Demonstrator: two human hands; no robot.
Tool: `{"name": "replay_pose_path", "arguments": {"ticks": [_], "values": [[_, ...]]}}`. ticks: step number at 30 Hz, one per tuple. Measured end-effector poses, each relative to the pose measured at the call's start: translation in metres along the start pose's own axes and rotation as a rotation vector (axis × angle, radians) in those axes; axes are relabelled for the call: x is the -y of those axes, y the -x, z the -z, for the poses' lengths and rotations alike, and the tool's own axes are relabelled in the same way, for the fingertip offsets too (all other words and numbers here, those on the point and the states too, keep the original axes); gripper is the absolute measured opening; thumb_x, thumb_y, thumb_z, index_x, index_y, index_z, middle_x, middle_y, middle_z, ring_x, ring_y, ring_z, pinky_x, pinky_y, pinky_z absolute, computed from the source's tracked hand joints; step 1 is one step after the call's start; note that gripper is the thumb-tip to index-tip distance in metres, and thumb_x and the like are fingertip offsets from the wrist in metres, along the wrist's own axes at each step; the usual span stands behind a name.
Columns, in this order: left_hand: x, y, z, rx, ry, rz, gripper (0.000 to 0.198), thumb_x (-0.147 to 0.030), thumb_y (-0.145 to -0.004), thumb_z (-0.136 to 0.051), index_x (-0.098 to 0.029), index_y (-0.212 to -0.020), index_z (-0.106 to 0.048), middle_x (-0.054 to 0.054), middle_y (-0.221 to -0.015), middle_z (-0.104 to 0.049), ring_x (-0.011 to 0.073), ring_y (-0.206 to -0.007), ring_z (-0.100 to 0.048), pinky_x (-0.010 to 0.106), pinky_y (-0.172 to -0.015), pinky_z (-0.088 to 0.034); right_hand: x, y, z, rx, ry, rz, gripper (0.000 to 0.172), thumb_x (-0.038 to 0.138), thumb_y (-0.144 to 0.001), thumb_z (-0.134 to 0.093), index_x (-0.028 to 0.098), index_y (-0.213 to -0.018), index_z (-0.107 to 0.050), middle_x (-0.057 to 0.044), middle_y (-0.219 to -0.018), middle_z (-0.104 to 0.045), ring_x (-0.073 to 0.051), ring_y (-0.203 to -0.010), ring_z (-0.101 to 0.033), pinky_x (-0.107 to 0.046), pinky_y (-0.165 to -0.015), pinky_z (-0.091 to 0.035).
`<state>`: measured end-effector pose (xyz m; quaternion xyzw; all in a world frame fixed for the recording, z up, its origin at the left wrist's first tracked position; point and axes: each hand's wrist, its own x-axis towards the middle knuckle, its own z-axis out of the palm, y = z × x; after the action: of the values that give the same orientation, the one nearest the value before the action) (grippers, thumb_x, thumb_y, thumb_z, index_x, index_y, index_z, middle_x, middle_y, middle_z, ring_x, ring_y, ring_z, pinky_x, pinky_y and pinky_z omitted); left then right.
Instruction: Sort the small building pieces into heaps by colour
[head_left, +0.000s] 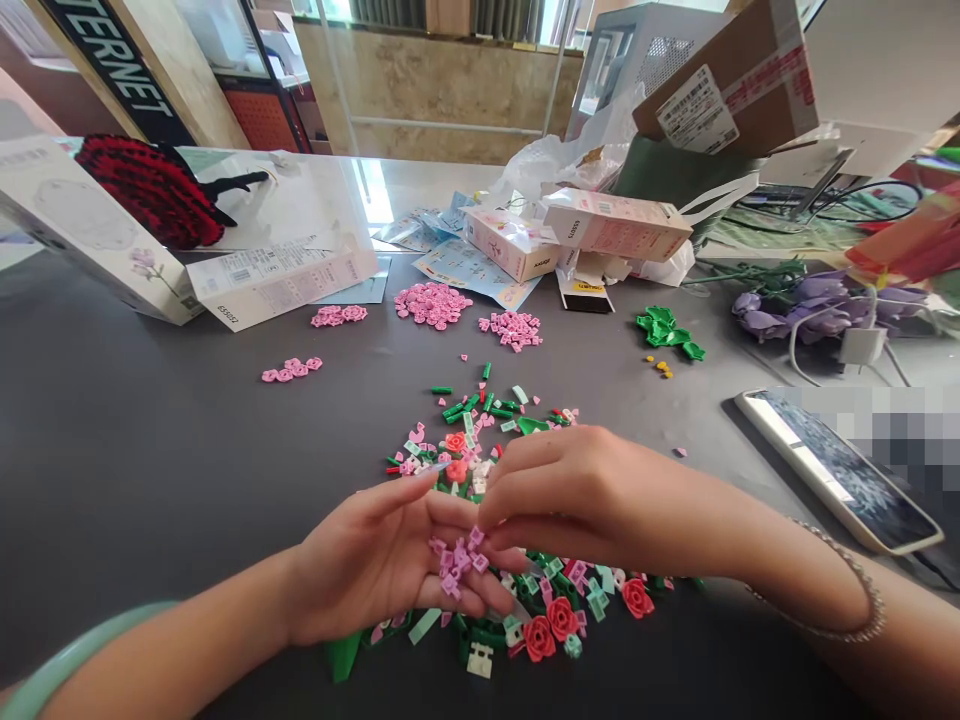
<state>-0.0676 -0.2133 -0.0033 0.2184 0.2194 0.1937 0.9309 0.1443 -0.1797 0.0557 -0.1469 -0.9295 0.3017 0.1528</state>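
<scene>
The right hand (581, 495) pinches small pink bricks (456, 565) between its fingers, above the spread, upturned left hand (367, 565), over loose bricks (517, 425) on the counter (150, 450).

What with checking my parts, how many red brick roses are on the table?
5. Beyond the left hand: two roses. Below the right hand: three roses. More may hide under the hands.

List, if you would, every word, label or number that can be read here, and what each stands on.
"TERNET": white letters on the black sign.
White carton: printing too small to read.
Pink-and-white box: printing too small to read.
Barcode label on the cardboard box: too small to read.
</scene>
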Motion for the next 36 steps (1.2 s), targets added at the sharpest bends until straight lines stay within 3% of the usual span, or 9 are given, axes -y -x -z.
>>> {"name": "replay_pose_path", "arguments": {"ticks": [3, 6, 9, 13, 26, 28, 31, 34, 36], "values": [[-0.001, -0.001, 0.000, -0.010, 0.022, -0.009, 0.049, -0.047, -0.089, -0.050, -0.006, -0.105, -0.071, 0.018, -0.107, -0.070, 0.0221, -0.086, -0.068, 0.028, -0.081, -0.050, 0.001, 0.003, 0.008, -0.020, -0.012, -0.017, 0.008, 0.008, -0.094, -0.057, 0.007, -0.093, -0.065, -0.005, -0.081, -0.061, -0.013, -0.072, -0.055, -0.024, -0.064, -0.041], [-0.001, -0.003, 0.001, -0.036, 0.075, -0.024, 0.048, -0.045, -0.085, -0.056, -0.003, -0.104, -0.070, 0.017, -0.100, -0.071, 0.0170, -0.077, -0.065, 0.025, -0.075, -0.050, -0.002, 0.010, 0.017, -0.011, 0.167, -0.112, 0.012, 0.005, -0.092, -0.058, 0.010, -0.083, -0.064, -0.003, -0.077, -0.057, -0.012, -0.066, -0.051, -0.025, -0.058, -0.037], [0.001, -0.004, 0.001, -0.103, 0.102, -0.066, 0.041, -0.040, -0.084, -0.058, -0.003, -0.094, -0.072, 0.010, -0.077, -0.067, 0.0111, -0.062, -0.056, 0.020, -0.064, -0.047, -0.010, 0.021, 0.023, 0.132, 0.343, -0.276, 0.023, 0.000, -0.087, -0.059, 0.013, -0.068, -0.059, 0.001, -0.066, -0.050, -0.011, -0.058, -0.044, -0.025, -0.053, -0.031], [0.003, -0.004, -0.003, -0.154, 0.114, -0.101, 0.038, -0.038, -0.089, -0.047, -0.011, -0.074, -0.067, 0.003, -0.061, -0.054, 0.0095, -0.051, -0.046, 0.020, -0.051, -0.040, -0.019, 0.032, 0.021, 0.312, 0.322, -0.413, 0.027, -0.004, -0.083, -0.060, 0.014, -0.063, -0.055, 0.004, -0.062, -0.047, -0.010, -0.058, -0.041, -0.026, -0.053, -0.028], [0.004, -0.003, -0.019, -0.283, 0.101, -0.127, 0.027, -0.035, -0.083, -0.056, -0.013, -0.073, -0.068, 0.000, -0.056, -0.050, 0.0080, -0.045, -0.042, 0.021, -0.049, -0.038, -0.027, 0.034, 0.002, 0.362, 0.554, -0.246, 0.021, -0.003, -0.078, -0.068, 0.014, -0.069, -0.062, 0.002, -0.068, -0.055, -0.014, -0.066, -0.049, -0.028, -0.060, -0.035], [0.007, -0.004, -0.025, -0.356, 0.130, -0.162, 0.023, -0.030, -0.080, -0.058, -0.012, -0.070, -0.068, 0.001, -0.059, -0.053, 0.0087, -0.047, -0.046, 0.021, -0.051, -0.041, -0.027, 0.039, 0.001, 0.318, 0.578, -0.208, 0.021, -0.003, -0.080, -0.067, 0.014, -0.068, -0.062, 0.002, -0.066, -0.053, -0.014, -0.064, -0.047, -0.028, -0.059, -0.035], [0.018, -0.006, -0.038, -0.465, 0.170, -0.165, 0.018, -0.025, -0.078, -0.060, -0.011, -0.073, -0.069, 0.002, -0.066, -0.059, 0.0110, -0.057, -0.054, 0.023, -0.060, -0.045, -0.017, 0.051, 0.002, 0.065, 0.519, -0.135, 0.019, 0.005, -0.091, -0.059, 0.012, -0.074, -0.064, -0.002, -0.070, -0.057, -0.015, -0.065, -0.049, -0.030, -0.061, -0.039], [0.032, -0.009, -0.050, -0.419, 0.213, -0.142, 0.019, -0.027, -0.076, -0.065, -0.009, -0.079, -0.070, 0.005, -0.077, -0.063, 0.0149, -0.071, -0.060, 0.025, -0.071, -0.046, 0.010, 0.061, 0.000, -0.222, 0.419, -0.049, 0.032, 0.014, -0.103, -0.038, 0.013, -0.087, -0.066, -0.007, -0.081, -0.062, -0.017, -0.071, -0.055, -0.031, -0.065, -0.043], [0.044, -0.011, -0.054, -0.338, 0.262, -0.127, 0.024, -0.030, -0.076, -0.066, -0.007, -0.084, -0.070, 0.008, -0.083, -0.065, 0.0172, -0.079, -0.061, 0.028, -0.078, -0.045, 0.031, 0.066, -0.007, -0.264, 0.396, -0.004, 0.038, 0.015, -0.105, -0.031, 0.014, -0.092, -0.066, -0.007, -0.082, -0.064, -0.017, -0.070, -0.056, -0.031, -0.065, -0.044]]}}
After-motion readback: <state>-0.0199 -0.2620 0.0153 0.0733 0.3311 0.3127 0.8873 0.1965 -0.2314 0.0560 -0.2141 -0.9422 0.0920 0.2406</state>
